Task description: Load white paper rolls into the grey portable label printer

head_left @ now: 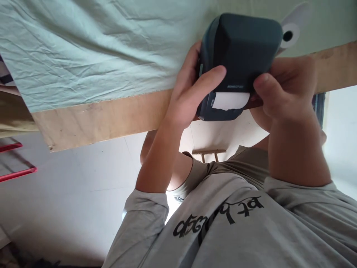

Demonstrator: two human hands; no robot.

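Observation:
A dark label printer (248, 56) is held up over the table's front edge, between my two hands. White paper (231, 100) with a torn edge sticks out of its slot, on the side facing me. My left hand (192, 85) grips the printer's left side, thumb lying on top and fingers underneath, mostly hidden. At the lower right corner, my right hand (287, 89) is closed on the printer, thumb beside the paper slot; its other fingers are hidden. Just behind the printer's right side lies a white paper roll (292, 33) with a dark core hole, partly unrolled.
A pale green cloth (111, 48) covers the table, leaving a bare wooden edge (111, 113) along the front. Red bars (19, 174) stand at the far left. Below, a small wooden stool (209, 152) shows on the white floor (92, 193).

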